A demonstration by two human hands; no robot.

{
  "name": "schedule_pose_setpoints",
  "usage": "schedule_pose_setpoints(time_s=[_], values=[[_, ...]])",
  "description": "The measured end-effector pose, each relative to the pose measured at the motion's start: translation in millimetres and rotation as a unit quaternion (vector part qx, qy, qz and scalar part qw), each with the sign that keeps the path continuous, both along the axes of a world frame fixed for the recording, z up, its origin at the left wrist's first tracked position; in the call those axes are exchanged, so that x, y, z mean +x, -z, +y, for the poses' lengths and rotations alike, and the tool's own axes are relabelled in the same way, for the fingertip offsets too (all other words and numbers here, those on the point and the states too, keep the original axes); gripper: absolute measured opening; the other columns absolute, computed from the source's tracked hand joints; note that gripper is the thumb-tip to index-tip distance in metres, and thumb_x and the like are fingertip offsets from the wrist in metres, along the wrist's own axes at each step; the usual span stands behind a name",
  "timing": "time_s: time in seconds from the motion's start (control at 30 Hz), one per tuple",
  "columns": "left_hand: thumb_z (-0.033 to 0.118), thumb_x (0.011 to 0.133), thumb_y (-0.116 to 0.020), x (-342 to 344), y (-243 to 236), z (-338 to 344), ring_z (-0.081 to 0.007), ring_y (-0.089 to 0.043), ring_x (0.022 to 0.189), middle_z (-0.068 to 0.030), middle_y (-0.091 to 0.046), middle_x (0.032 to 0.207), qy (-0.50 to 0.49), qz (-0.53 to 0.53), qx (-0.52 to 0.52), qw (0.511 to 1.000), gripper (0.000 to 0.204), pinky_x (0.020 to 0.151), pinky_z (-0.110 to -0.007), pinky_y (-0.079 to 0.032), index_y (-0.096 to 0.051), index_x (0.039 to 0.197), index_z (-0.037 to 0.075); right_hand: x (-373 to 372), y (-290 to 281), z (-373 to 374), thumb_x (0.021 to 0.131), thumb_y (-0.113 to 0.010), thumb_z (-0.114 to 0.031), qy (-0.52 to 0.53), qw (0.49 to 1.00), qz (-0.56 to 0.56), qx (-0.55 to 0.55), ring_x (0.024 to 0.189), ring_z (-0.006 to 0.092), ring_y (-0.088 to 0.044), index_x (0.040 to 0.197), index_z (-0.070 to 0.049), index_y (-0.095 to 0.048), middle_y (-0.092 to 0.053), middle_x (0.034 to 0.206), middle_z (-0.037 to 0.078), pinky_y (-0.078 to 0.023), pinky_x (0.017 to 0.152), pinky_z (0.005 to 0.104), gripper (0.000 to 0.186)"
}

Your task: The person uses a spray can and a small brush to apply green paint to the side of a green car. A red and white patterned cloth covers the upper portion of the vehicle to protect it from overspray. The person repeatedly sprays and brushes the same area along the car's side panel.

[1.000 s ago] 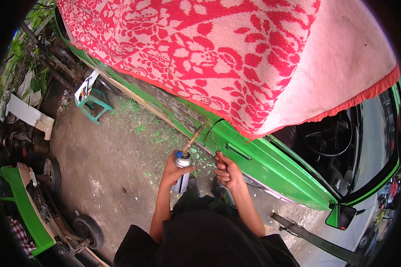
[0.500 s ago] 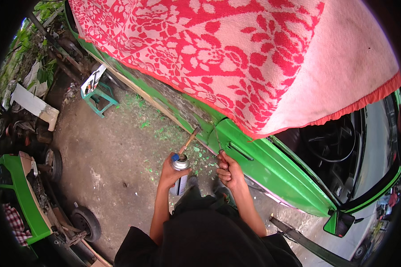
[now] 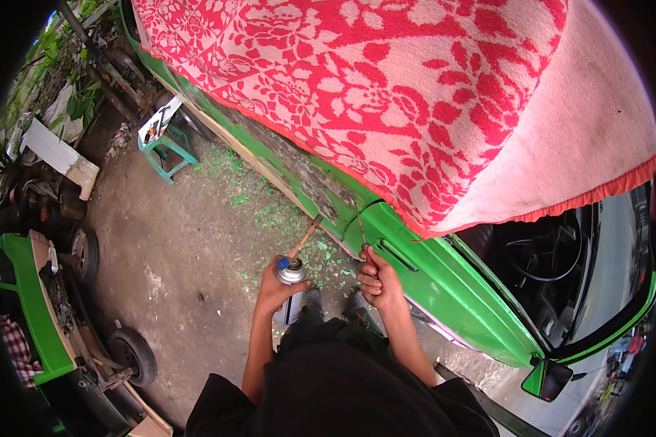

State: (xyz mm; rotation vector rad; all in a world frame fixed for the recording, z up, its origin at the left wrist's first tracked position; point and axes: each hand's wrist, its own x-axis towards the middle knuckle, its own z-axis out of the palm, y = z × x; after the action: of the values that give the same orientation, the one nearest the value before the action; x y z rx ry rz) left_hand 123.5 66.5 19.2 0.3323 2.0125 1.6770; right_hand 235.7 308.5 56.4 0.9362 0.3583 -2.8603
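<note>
My left hand [image 3: 272, 291] is wrapped round a blowtorch [image 3: 290, 293], a pale canister with a silver top, blue knob and copper-coloured tube. The tube points up and right at the scraped lower side of the green car [image 3: 444, 291]; no flame can be made out. My right hand [image 3: 379, 278] is closed round the handle of a thin metal-shafted tool [image 3: 362, 231], perhaps a scraper or screwdriver. Its tip lies at or close to the car's bare, brownish patch [image 3: 299, 171], just behind the door edge. Whether the tip touches is too small to tell.
A red and pink floral blanket [image 3: 357, 95] covers the car's upper part. Green flakes [image 3: 270, 211] litter the ground. A teal stool [image 3: 169, 154] holds tools at the far left. At the left lie a green car body part [image 3: 40, 313] and a loose wheel [image 3: 133, 357].
The view has shifted slightly. My right hand's tool stands a little more upright against the car. Both hands keep their holds.
</note>
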Motion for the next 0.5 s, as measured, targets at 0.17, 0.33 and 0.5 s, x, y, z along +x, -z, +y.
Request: schedule_pose_setpoints(time_s=[0.17,0.33,0.5], values=[[0.007,0.062,-0.088,-5,-25,16,-0.0102,-0.058,0.079,-0.0007,-0.060,0.085,0.015,-0.028,0.005,0.999,0.049,0.071,-0.029,-0.048,-0.054,0.097,0.005,13,-8,0,0.102,-0.056,-0.036,0.015,0.999,-0.036,0.004,0.037,0.0034,-0.024,0.092,-0.015,-0.052,-0.038,0.059,-0.006,-0.016,0.029,0.0196,0.023],[0.006,0.061,-0.089,-10,-14,25,-0.0094,-0.057,0.080,0.0002,-0.059,0.086,0.032,-0.030,0.006,0.999,0.051,0.071,-0.028,-0.048,-0.053,0.098,0.006,12,-4,-6,0.101,-0.057,-0.037,0.010,0.999,-0.044,0.020,0.037,0.0030,-0.024,0.091,-0.016,-0.052,-0.037,0.059,-0.006,-0.016,0.029,0.0195,0.023],[0.007,0.061,-0.090,-13,-7,34,-0.0093,-0.057,0.080,0.0008,-0.059,0.086,0.064,-0.031,0.012,0.997,0.052,0.072,-0.028,-0.048,-0.053,0.099,0.006,16,2,4,0.101,-0.056,-0.037,-0.001,1.000,-0.018,-0.006,0.036,0.0028,-0.024,0.091,-0.015,-0.052,-0.037,0.059,-0.006,-0.017,0.028,0.0192,0.025]])
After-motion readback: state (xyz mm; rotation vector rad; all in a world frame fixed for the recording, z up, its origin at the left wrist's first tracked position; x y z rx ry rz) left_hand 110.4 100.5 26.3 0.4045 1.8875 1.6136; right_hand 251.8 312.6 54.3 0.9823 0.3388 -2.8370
